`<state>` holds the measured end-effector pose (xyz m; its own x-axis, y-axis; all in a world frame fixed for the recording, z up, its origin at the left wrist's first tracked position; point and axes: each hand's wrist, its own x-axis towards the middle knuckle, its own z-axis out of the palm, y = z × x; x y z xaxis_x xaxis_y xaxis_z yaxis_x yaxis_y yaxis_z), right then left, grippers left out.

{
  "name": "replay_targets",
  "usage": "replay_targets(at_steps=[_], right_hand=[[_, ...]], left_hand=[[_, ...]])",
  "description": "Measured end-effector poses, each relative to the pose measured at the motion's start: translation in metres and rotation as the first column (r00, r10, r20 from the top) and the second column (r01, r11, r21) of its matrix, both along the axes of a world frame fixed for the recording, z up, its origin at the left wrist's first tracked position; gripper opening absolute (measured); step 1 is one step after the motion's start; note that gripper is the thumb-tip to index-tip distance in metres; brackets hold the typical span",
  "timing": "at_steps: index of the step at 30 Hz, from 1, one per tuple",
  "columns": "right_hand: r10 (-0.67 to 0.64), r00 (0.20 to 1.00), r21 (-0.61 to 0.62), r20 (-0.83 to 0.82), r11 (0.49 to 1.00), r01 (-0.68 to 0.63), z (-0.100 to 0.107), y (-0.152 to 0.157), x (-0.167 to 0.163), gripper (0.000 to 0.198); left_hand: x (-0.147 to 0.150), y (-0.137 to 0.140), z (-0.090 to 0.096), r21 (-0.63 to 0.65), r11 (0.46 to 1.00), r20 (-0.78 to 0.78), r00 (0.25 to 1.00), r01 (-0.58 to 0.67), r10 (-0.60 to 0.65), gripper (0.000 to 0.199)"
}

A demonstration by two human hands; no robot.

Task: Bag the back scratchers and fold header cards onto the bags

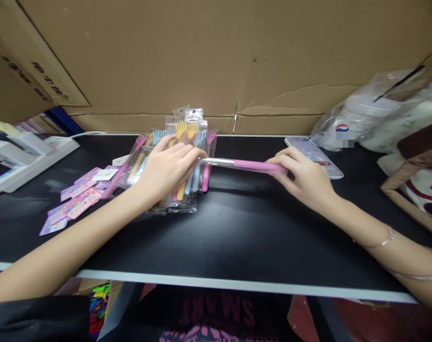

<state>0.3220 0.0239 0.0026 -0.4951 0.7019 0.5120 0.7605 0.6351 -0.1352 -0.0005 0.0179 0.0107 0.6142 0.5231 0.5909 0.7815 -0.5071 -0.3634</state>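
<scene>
Between my two hands a pink-handled back scratcher (251, 165) in a clear plastic sleeve lies almost level above the table. My left hand (175, 166) is closed around its metal-shaft end and hides the tip. At the other end, my right hand (297, 171) pinches the pink handle between thumb and fingers. Behind and beneath my left hand lies a pile of bagged back scratchers (190, 183) in pink, yellow and blue, their claw heads facing the cardboard. My left hand covers part of this pile.
Several printed cards (80, 194) lie left of the pile. A white power strip (41, 154) stands at the far left. At the right are a phone (319, 156), a bagged drink cup (365, 114) and a plush-looking item (426, 185). A cardboard wall (201, 57) backs the black table (237, 237).
</scene>
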Motion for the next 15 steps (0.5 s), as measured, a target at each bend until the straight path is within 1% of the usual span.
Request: replay_targets(at_steps=[2,6,8,9,11,13,15], right_hand=[[-0.014,0.996,0.021,0.085,1.000,0.012,-0.0002,0.0003,0.0005,0.023],[0.089,0.975,0.018,0.203,0.995,-0.094,-0.0014,0.0031,0.0001,0.029],[0.116,0.970,-0.012,0.213,0.993,-0.116,-0.0024,0.0042,-0.0003,0.030],[0.117,0.972,-0.043,0.202,0.993,-0.110,-0.0028,0.0042,-0.0005,0.030],[0.114,0.981,-0.149,0.157,0.985,-0.090,-0.0029,0.0035,-0.0008,0.028],[0.116,0.990,-0.287,0.080,0.954,-0.088,-0.0026,0.0028,-0.0008,0.028],[0.117,0.992,-0.390,-0.036,0.913,-0.122,-0.0029,0.0033,-0.0004,0.029]], left_hand=[[0.0017,-0.0012,0.0006,-0.001,1.000,0.006,1.000,-0.003,0.003,0.023],[0.0039,-0.0026,0.0008,0.019,1.000,0.010,1.000,-0.008,0.008,0.022],[0.0038,-0.0024,0.0001,0.017,1.000,0.011,1.000,-0.004,0.004,0.022],[0.0034,-0.0021,-0.0004,0.007,1.000,0.015,1.000,-0.003,0.003,0.022],[0.0022,-0.0014,-0.0016,-0.031,1.000,0.026,1.000,-0.006,0.007,0.024],[0.0013,-0.0008,-0.0023,-0.060,0.998,0.043,0.999,-0.018,0.020,0.027],[0.0010,-0.0008,-0.0023,-0.061,0.998,0.063,0.998,-0.026,0.029,0.030]])
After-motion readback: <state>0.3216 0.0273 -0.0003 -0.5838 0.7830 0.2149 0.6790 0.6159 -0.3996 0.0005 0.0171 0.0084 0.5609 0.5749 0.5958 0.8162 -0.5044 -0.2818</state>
